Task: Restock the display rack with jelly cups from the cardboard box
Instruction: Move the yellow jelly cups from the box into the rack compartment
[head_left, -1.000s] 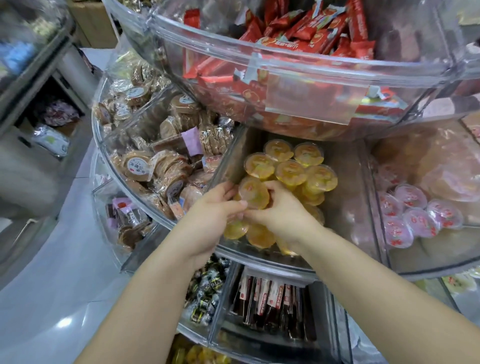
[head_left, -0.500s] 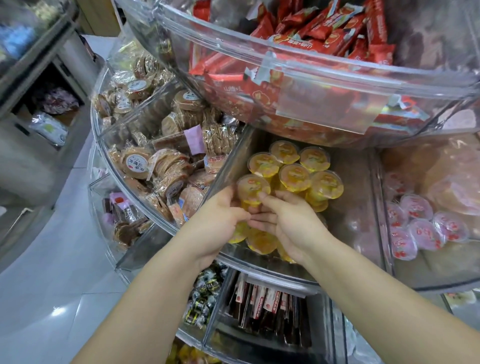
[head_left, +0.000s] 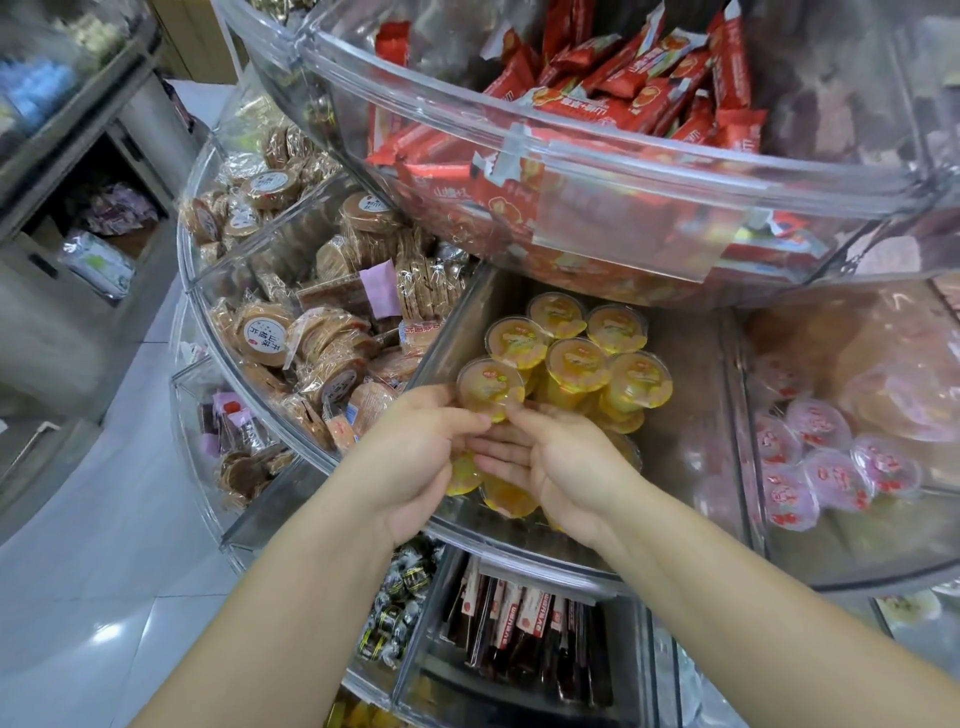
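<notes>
Both hands lower than second ago. Left hand and right hand pinch yellow jelly cup, setting it at 9 o'clock of cup pile in rack compartment. Placement almost done.

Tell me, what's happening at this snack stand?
A person is filling a clear display rack with yellow jelly cups. Both hands are inside the middle compartment: the left hand and right hand pinch the front jelly cup between their fingertips at the near edge of the stack. Wrapped biscuits sit in the compartment to the left, pink cups to the right.
</notes>
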